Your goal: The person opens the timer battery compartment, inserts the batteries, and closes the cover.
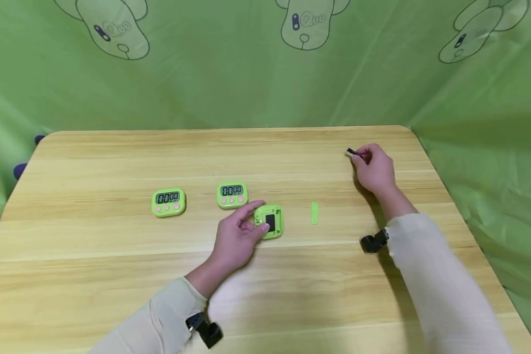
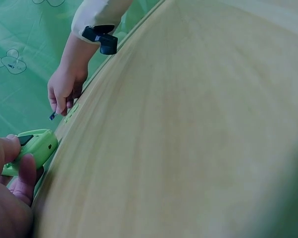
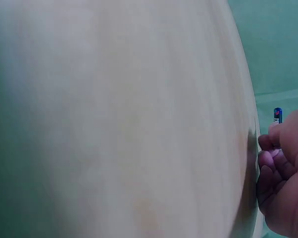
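Observation:
My left hand grips a green digital timer by its left side, with the back facing up and a dark rectangle at its middle. In the left wrist view the thumb lies on the timer's back and the fingers are beneath. Toward the right of the table, my right hand pinches a small battery between thumb and fingers. The right wrist view shows the battery as a slim dark-blue cylinder, its lower part hidden by the fingers. A green battery cover lies between the two hands.
Two green timers with pink buttons, a left one and a middle one, lie face up left of the held timer. The wooden table has a green curtain behind it and along its sides.

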Available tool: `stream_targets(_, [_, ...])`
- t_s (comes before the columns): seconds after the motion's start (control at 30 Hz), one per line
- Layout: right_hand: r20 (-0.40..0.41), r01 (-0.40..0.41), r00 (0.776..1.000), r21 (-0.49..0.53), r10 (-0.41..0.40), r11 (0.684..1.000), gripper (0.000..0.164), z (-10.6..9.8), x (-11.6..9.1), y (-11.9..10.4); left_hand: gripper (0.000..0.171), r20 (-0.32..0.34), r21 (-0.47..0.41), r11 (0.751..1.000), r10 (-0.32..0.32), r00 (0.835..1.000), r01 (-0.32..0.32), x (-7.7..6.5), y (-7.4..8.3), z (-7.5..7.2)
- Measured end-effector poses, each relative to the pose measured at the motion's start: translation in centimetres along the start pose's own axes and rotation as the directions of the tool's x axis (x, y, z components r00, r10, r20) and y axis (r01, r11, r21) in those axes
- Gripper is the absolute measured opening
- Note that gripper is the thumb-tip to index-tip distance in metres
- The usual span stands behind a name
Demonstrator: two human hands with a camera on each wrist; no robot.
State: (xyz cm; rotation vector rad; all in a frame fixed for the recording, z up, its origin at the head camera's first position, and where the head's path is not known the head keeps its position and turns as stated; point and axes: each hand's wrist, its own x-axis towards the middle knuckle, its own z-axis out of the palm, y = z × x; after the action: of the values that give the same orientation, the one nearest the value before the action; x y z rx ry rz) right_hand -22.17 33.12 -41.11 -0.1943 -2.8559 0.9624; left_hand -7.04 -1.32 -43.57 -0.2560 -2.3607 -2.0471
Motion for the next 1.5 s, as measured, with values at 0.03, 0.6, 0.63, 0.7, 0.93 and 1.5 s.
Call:
stream_targets(0.03, [-0.023, 0.000, 1.000, 0.034, 0.001, 0.999, 0.029, 0.1, -0.1, 0.0, 0.050, 0.001, -0.001, 1.000, 0.001, 1.000, -0.001, 0.0, 0.0, 0.0])
stream_targets(0.6, [-0.123, 0.021, 0.990, 0.617, 0.070, 0.786, 0.020, 0.5, -4.0, -3.6, 0.051, -0.008, 0.007, 1.000, 0.015, 1.000, -0.015, 0.2, 0.1, -0.1])
stream_targets(0.63, [-0.132, 0.031, 0.989, 0.631, 0.068, 0.775, 0.019, 0.6, -4.4, -3.8, 0.051, -0.007, 0.006, 1.000, 0.014, 1.000, -0.014, 0.2, 0.1, -0.1])
stream_targets(0.7, [-0.146, 0.046, 0.987, 0.658, 0.068, 0.751, 0.015, 0.6, -5.0, -4.2, 0.051, -0.003, 0.004, 1.000, 0.016, 1.000, -0.016, 0.3, 0.1, -0.1])
stream_targets(0.93, [-0.127, 0.055, 0.990, 0.769, 0.068, 0.637, 0.011, 1.1, -7.0, -5.3, 0.049, -0.002, -0.002, 1.000, 0.010, 1.000, -0.010, 0.3, 0.1, 0.0])
stream_targets(1.5, [0.114, -0.050, 0.992, 0.749, -0.054, 0.661, 0.024, 3.1, -12.6, -7.6, 0.049, -0.010, -0.016, 1.000, -0.015, 1.000, 0.015, 0.1, 0.0, 0.1])
